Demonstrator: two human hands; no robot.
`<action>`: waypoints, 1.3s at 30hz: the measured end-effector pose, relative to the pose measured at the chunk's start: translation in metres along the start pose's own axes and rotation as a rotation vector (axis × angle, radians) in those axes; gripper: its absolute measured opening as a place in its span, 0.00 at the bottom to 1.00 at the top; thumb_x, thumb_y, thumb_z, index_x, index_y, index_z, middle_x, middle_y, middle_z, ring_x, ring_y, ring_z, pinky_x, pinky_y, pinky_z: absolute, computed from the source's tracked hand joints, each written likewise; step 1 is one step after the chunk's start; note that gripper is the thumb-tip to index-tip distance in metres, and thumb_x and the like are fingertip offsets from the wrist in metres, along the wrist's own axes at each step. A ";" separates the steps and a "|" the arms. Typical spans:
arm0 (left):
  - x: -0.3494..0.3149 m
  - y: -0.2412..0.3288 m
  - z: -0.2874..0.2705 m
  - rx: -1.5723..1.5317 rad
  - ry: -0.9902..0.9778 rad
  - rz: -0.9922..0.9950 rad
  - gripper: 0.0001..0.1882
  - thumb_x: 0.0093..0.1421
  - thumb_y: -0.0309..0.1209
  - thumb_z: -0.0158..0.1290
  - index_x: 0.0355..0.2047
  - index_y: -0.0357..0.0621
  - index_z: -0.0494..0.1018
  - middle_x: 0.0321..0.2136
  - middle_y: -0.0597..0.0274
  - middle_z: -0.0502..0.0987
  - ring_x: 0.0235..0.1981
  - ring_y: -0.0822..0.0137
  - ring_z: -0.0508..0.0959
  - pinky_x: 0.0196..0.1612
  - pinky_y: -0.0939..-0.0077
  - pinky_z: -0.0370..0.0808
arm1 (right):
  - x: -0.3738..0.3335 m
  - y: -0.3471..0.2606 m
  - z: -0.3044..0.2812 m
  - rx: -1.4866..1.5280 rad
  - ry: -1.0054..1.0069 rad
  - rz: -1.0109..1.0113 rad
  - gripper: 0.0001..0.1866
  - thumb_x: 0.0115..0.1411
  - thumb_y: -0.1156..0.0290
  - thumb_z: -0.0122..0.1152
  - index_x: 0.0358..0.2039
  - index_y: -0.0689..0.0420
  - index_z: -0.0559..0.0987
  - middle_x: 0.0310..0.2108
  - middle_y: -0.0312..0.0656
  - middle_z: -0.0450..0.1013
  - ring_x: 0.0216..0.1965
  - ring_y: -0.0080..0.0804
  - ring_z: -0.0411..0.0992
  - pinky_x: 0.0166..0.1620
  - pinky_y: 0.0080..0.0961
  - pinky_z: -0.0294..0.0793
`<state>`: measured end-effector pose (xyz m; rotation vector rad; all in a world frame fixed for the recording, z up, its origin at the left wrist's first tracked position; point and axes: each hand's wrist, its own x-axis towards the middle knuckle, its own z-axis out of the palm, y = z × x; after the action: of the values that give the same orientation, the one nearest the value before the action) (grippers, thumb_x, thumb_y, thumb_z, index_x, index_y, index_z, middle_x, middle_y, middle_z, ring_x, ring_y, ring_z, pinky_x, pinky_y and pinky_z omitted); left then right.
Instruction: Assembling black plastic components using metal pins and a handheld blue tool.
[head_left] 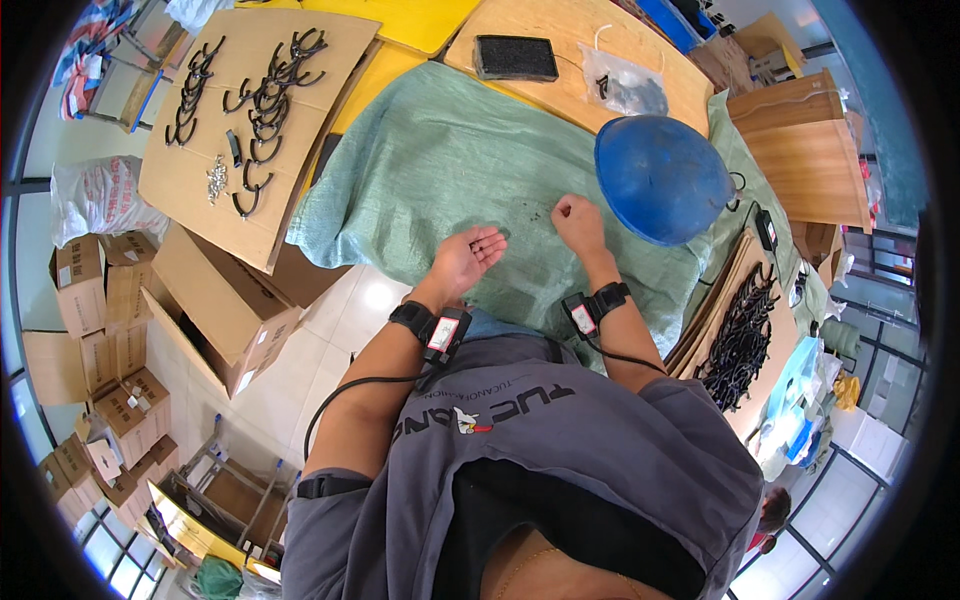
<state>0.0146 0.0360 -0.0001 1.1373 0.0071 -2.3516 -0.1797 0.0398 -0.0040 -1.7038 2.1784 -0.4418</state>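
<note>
My left hand [468,258] is turned palm up over the green woven cloth [420,150], its fingers stretched out together. Small dark specks seem to lie on its fingers, too tiny to name. To the right, my right hand [579,222] is closed with its fingers curled in; whatever it may hold is hidden. Just left of that hand, several tiny dark bits [538,213] are scattered on the cloth. A large blue rounded basin-like thing [655,180] sits close by on the right. Both wrists wear black straps with small cabled boxes.
On a cardboard sheet [350,45] at left lie black curved parts [268,110] and a pile of small silvery pieces [217,180]. A black tray [515,58] and a clear plastic bag [630,85] are at the back. More black parts [740,345] heap at right. Cartons [225,310] stand left.
</note>
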 end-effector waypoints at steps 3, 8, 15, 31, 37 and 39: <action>-0.002 0.000 0.001 0.002 0.003 0.006 0.15 0.54 0.32 0.30 0.34 0.32 0.60 0.30 0.55 0.66 0.33 0.65 0.67 0.37 0.77 0.64 | -0.001 -0.008 -0.007 0.126 -0.075 0.095 0.04 0.36 0.74 0.51 0.16 0.60 0.69 0.17 0.43 0.67 0.20 0.33 0.66 0.24 0.25 0.64; -0.002 -0.001 -0.001 0.018 0.014 0.007 0.15 0.54 0.32 0.30 0.33 0.32 0.61 0.31 0.55 0.66 0.33 0.65 0.67 0.37 0.77 0.64 | -0.004 -0.021 0.002 0.235 -0.069 -0.021 0.03 0.37 0.75 0.48 0.16 0.60 0.68 0.18 0.44 0.66 0.22 0.38 0.64 0.26 0.29 0.62; -0.003 0.001 -0.003 0.008 -0.005 0.000 0.15 0.54 0.32 0.31 0.33 0.32 0.61 0.31 0.54 0.66 0.33 0.65 0.67 0.38 0.77 0.64 | -0.003 -0.022 0.005 0.033 -0.070 -0.148 0.05 0.38 0.73 0.47 0.16 0.60 0.68 0.19 0.46 0.66 0.23 0.41 0.63 0.27 0.30 0.62; -0.003 0.000 0.017 -0.075 -0.187 0.000 0.20 0.54 0.36 0.30 0.40 0.30 0.55 0.38 0.52 0.61 0.40 0.62 0.63 0.45 0.73 0.58 | -0.006 -0.043 -0.023 0.785 -0.458 0.268 0.07 0.42 0.72 0.50 0.22 0.62 0.71 0.17 0.40 0.67 0.19 0.22 0.66 0.20 0.15 0.64; -0.003 0.004 0.008 -0.041 -0.085 0.023 0.19 0.54 0.35 0.32 0.38 0.31 0.58 0.35 0.54 0.63 0.38 0.64 0.64 0.44 0.74 0.60 | -0.004 -0.014 -0.003 0.268 -0.185 0.082 0.08 0.39 0.71 0.51 0.21 0.61 0.70 0.20 0.43 0.67 0.22 0.32 0.66 0.26 0.23 0.63; -0.003 0.003 0.006 -0.064 -0.075 0.033 0.18 0.54 0.35 0.31 0.37 0.31 0.59 0.34 0.54 0.64 0.36 0.64 0.65 0.42 0.75 0.61 | -0.006 -0.015 0.000 0.184 -0.196 -0.007 0.07 0.39 0.71 0.51 0.20 0.61 0.70 0.21 0.45 0.67 0.23 0.36 0.65 0.28 0.26 0.63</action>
<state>0.0133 0.0331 0.0063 1.0113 0.0371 -2.3460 -0.1656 0.0418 0.0031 -1.5848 1.9314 -0.4420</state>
